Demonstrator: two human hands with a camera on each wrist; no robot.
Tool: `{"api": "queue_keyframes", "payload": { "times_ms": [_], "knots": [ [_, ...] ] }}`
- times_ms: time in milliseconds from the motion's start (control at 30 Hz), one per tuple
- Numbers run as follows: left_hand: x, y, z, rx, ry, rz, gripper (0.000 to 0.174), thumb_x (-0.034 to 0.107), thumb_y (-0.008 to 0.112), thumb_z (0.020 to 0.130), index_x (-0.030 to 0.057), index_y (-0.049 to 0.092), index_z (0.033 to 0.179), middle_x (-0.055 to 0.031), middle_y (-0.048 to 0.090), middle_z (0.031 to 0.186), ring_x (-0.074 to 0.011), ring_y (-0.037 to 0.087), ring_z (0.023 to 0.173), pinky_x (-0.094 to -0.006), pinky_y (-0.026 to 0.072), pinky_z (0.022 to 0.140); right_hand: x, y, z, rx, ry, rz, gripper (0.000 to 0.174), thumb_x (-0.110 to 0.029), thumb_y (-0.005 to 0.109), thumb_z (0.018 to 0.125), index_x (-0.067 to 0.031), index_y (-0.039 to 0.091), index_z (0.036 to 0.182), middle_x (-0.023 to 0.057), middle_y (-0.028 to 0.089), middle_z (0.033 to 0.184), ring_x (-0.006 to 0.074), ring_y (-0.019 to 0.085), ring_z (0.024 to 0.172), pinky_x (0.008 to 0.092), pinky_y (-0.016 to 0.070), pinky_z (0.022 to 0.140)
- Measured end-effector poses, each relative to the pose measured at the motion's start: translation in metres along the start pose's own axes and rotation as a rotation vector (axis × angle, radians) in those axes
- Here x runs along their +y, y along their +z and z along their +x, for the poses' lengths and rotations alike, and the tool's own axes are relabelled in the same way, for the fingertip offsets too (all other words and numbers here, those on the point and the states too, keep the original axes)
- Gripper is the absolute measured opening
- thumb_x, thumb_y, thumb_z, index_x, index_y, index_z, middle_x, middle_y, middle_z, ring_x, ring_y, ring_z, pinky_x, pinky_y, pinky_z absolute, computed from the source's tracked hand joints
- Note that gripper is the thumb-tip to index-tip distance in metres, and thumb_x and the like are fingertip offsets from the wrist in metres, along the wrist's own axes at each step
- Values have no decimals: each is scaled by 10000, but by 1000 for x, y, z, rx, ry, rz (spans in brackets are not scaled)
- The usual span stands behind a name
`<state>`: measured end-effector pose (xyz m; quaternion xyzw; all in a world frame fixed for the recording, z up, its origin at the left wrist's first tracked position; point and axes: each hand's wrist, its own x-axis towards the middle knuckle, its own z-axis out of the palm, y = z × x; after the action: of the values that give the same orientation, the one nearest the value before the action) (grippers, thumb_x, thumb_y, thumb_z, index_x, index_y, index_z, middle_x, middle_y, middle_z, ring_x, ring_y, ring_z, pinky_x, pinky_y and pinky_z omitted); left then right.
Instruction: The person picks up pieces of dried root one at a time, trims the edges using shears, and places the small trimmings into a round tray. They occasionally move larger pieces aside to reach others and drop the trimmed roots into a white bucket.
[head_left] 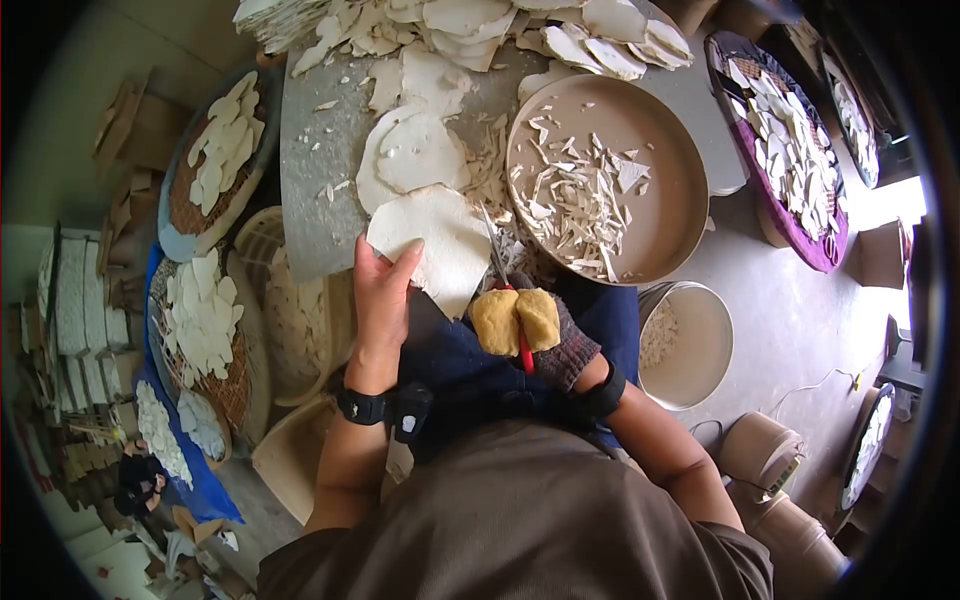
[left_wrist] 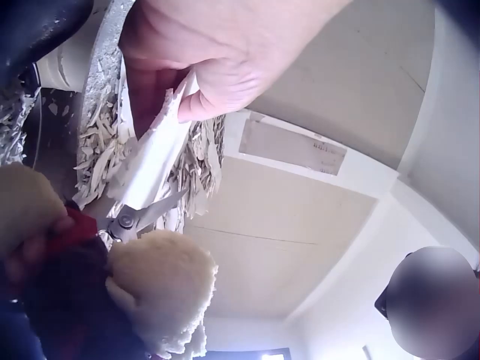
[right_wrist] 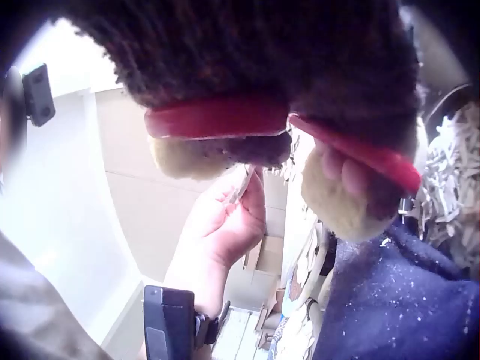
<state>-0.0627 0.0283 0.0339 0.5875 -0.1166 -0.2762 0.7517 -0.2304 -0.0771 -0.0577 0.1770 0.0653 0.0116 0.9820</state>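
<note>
My left hand (head_left: 382, 310) pinches a thin, flat white slice (head_left: 432, 240) with a browned, uneven edge, thumb on its upper face. In a dark knitted glove, my right hand (head_left: 566, 348) grips scissors (head_left: 526, 350) with red handles. Thick yellow foam pads (head_left: 497, 322) sit around the handles. The scissor blades (left_wrist: 161, 208) are parted, right at the slice's edge in the left wrist view. Seen from the right wrist, the red handles (right_wrist: 217, 122) stand apart and the glove covers much of them.
A round tan tray (head_left: 690, 190) holds white trimmings at the right. More white slices (head_left: 415, 150) lie on the metal table (head_left: 320, 225), with scraps about them. A bucket (head_left: 715, 345) of white pieces stands below right. Baskets of slices (head_left: 205, 310) stand at the left.
</note>
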Motion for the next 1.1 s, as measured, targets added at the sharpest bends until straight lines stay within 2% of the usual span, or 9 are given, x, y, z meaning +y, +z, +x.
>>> {"api": "queue_keyframes", "payload": {
  "times_ms": [67,233,300,367,533,667,767,967,1100],
  "knots": [
    [-3,2,-3,34,29,24,539,-30,566,832,-2,296,1297,-125,517,1172,-171,536,1023,-291,442,889,1,9,-2,18,47,-24,261,-169,414,952,21,520,1097,129,588,1058,272,567,1035,412,421,968],
    [-10,11,-8,79,152,188,710,-19,564,835,6,117,1387,-164,428,1256,-192,473,1094,-304,394,946,5,14,-10,157,-247,-1491,244,-147,515,917,23,530,1091,113,600,1048,215,584,1014,351,469,917],
    [-11,8,-7,94,135,231,709,-11,577,827,4,136,1382,-163,412,1265,-196,458,1105,-307,387,950,5,12,-11,169,-213,-1503,255,-134,544,904,26,528,1103,112,599,1062,199,587,1009,333,478,905],
    [-13,5,-5,116,131,259,711,-3,589,821,3,148,1379,-162,408,1264,-200,450,1108,-308,384,951,6,24,-13,164,-113,-1183,271,-123,561,895,29,526,1116,112,597,1083,190,589,1006,323,481,900],
    [-12,4,-1,106,132,245,713,9,607,806,2,174,1372,-157,423,1246,-196,455,1100,-310,390,941,7,13,-11,163,-187,-1496,254,-119,557,895,29,549,1101,104,604,1084,182,597,993,313,484,886],
    [-9,4,-4,25,80,298,699,9,608,797,16,204,1367,-149,441,1223,-184,473,1072,-304,407,918,12,32,-10,112,-262,-1303,342,-302,526,909,-3,586,1065,89,648,992,171,627,888,291,500,757],
    [-7,4,-3,16,48,257,687,5,606,792,26,225,1363,-143,450,1210,-178,480,1057,-300,412,911,8,37,-13,145,-157,-1404,317,-268,523,915,-6,570,1089,100,632,1039,168,614,940,299,498,797],
    [1,4,1,-88,46,244,710,3,600,794,33,200,1379,-146,448,1218,-175,484,1061,-302,417,908,7,13,-8,114,-122,-843,288,-164,554,891,30,551,1105,107,609,1082,172,607,966,314,486,864],
    [5,5,-1,-174,-59,211,753,-2,602,801,47,163,1411,-156,489,1210,-187,524,1042,-303,434,899,0,26,-3,35,-232,-1477,273,-199,455,950,11,552,1094,116,616,1066,187,596,992,301,471,883]
  ]
}}
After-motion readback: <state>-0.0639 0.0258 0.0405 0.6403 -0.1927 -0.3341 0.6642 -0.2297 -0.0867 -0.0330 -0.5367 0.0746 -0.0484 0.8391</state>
